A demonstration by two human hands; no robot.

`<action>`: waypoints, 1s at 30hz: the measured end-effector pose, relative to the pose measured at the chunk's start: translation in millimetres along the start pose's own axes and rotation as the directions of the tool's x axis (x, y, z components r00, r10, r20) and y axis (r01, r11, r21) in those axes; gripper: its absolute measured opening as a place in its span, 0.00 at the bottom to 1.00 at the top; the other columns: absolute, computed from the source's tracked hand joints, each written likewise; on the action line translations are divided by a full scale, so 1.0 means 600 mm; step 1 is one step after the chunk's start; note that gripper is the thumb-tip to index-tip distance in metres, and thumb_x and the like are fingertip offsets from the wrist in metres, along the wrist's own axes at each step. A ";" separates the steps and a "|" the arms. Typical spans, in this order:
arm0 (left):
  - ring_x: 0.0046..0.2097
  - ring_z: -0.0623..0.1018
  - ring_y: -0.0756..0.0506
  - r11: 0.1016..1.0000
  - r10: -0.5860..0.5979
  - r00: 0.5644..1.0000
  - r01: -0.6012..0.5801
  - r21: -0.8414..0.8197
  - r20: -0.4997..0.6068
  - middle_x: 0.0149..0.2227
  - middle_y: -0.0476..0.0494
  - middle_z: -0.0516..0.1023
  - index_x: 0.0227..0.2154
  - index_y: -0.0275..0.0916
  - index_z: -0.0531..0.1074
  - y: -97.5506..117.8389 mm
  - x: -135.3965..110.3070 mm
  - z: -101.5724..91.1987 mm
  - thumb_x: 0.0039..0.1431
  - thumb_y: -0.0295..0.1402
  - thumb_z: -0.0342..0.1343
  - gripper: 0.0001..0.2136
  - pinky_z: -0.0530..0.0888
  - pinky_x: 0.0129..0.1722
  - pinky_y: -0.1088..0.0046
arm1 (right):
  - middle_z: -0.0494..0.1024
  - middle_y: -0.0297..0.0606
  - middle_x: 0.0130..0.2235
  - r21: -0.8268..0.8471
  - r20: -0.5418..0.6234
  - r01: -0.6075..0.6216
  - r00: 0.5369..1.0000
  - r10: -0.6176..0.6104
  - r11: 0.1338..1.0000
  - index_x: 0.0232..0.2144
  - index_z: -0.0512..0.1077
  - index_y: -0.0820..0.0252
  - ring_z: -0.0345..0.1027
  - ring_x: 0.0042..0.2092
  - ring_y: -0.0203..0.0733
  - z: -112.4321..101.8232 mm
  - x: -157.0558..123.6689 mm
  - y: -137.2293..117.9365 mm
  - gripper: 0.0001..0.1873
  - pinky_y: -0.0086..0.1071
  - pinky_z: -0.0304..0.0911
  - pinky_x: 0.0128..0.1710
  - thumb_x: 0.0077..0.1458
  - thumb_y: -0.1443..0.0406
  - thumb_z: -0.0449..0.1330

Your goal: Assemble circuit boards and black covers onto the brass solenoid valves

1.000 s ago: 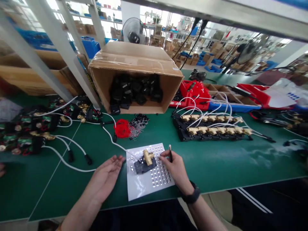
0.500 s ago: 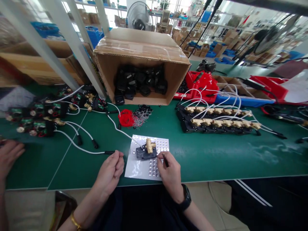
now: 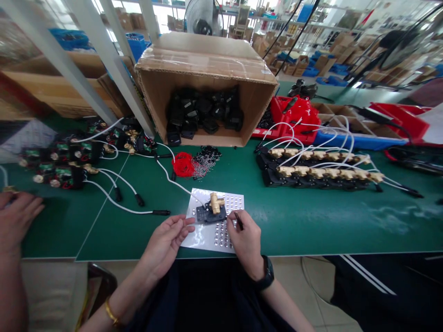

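Observation:
A black housing with a brass tee fitting (image 3: 216,203) on top and a white cable (image 3: 178,185) lies on a white sheet (image 3: 197,240) dotted with rows of small round silver pieces. My left hand (image 3: 169,237) is at the sheet's left edge, fingers apart and pointing at the housing (image 3: 204,214); I cannot tell whether they touch it. On the other side, my right hand (image 3: 246,237) is closed around a slim dark tool (image 3: 238,220), its fingertips at the housing's right end. The tool's tip is too small to make out.
Behind the sheet are black and silver screws (image 3: 206,163) beside a red mesh piece (image 3: 183,164). A cardboard box (image 3: 207,62) holds black housings. Finished-looking brass-topped units (image 3: 321,173) line the right; open units (image 3: 58,175) lie left, near another person's hand (image 3: 20,212).
My left hand has moved right, off the black cable end, and its fingers have opened near the housing. The right hand stays almost in place. The view has shifted slightly.

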State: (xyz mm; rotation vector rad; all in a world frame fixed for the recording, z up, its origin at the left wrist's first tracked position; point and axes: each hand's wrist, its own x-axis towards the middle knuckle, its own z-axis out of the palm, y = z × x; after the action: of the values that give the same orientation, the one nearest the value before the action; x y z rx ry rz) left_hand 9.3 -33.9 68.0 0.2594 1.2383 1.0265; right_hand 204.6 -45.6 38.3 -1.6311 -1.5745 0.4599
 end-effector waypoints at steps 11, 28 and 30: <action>0.35 0.76 0.45 0.666 0.569 0.817 -0.528 0.527 0.099 0.31 0.44 0.77 0.26 0.37 0.74 -0.028 -0.004 0.001 0.45 0.30 0.62 0.04 0.72 0.39 0.69 | 0.70 0.35 0.28 -0.066 0.099 0.150 0.985 -0.143 0.986 0.27 0.64 0.58 0.66 0.31 0.38 0.000 0.005 0.013 0.07 0.29 0.60 0.31 0.51 0.74 0.51; 0.32 0.69 0.45 -0.364 0.506 0.443 -0.668 0.649 0.740 0.26 0.43 0.74 0.31 0.41 0.76 -0.058 0.044 -0.007 0.58 0.32 0.52 0.08 0.65 0.36 0.67 | 0.74 0.41 0.37 0.046 0.151 0.188 0.970 -0.192 0.981 0.34 0.69 0.59 0.70 0.39 0.40 -0.010 -0.008 0.021 0.10 0.31 0.67 0.40 0.54 0.74 0.50; 0.32 0.69 0.45 -0.364 0.520 0.444 -0.658 0.659 0.730 0.26 0.44 0.74 0.30 0.41 0.76 -0.059 0.044 -0.004 0.57 0.33 0.53 0.07 0.64 0.37 0.66 | 0.74 0.41 0.37 0.054 0.146 0.191 0.969 -0.197 0.980 0.35 0.70 0.59 0.70 0.39 0.40 -0.011 -0.009 0.022 0.11 0.32 0.68 0.41 0.54 0.74 0.50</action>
State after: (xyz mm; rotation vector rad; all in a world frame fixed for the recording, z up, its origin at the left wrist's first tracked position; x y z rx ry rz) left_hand 23.8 -34.3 26.4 2.4158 1.4920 0.7626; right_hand 217.1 -51.4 31.1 -1.4223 -1.8059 0.5159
